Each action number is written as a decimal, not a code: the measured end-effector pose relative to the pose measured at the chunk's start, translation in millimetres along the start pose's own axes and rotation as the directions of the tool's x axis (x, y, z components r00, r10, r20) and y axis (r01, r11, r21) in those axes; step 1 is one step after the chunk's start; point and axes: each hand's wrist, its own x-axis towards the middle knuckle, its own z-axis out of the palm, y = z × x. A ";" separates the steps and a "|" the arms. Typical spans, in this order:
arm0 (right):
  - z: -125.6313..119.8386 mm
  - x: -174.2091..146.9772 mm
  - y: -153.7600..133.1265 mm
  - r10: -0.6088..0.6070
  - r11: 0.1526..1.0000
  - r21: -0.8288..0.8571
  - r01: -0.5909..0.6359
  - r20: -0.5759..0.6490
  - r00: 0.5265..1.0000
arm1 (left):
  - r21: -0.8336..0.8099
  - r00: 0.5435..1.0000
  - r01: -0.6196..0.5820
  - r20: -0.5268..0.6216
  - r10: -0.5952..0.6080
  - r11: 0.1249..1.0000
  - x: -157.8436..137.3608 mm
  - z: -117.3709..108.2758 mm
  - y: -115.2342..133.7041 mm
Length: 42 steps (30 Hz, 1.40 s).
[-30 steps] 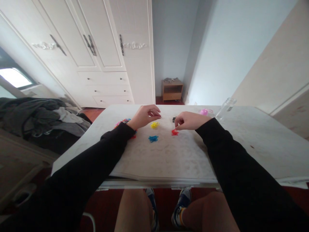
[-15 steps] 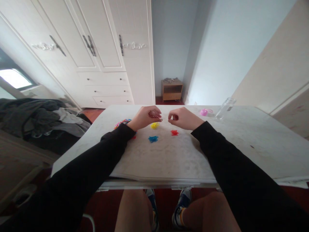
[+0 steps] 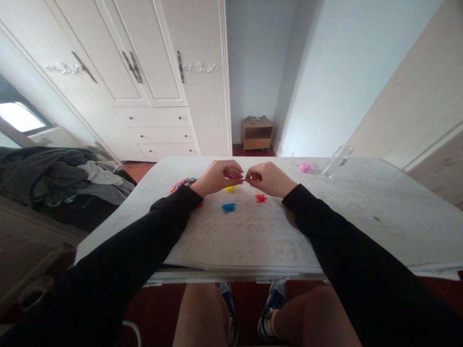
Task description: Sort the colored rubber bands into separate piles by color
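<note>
Above the table, my left hand [image 3: 219, 176] is closed in a pinch on a thin dark band [image 3: 244, 180], which looks like a small rubber band. My right hand [image 3: 268, 178] pinches at its other side, so the fingertips of both hands almost meet. Under them lies a small yellow pile [image 3: 231, 189], partly hidden by my left hand. Nearer me are a blue pile [image 3: 228, 207] and a red pile [image 3: 261, 198] of tiny thin pieces. A larger multicoloured pile [image 3: 183, 184] sits behind my left wrist, with a bit of red beside my sleeve.
A clear bottle [image 3: 337, 163] and a pink round object [image 3: 306, 167] are at the back right of the white table [image 3: 246, 241]. Clothes [image 3: 68, 178] are heaped to the left. Beyond the table stand a white wardrobe [image 3: 152, 86] and a small wooden cabinet [image 3: 257, 136].
My right hand has moved left to meet my left hand, and its fingers now pinch the dark band. My left hand has stayed almost in place.
</note>
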 end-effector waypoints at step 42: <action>0.3 1.9 7.9 -0.115 0.989 0.087 0.118 -0.037 0.993 | -0.098 0.999 0.040 0.018 -0.039 0.994 -2.1 -0.3 4.0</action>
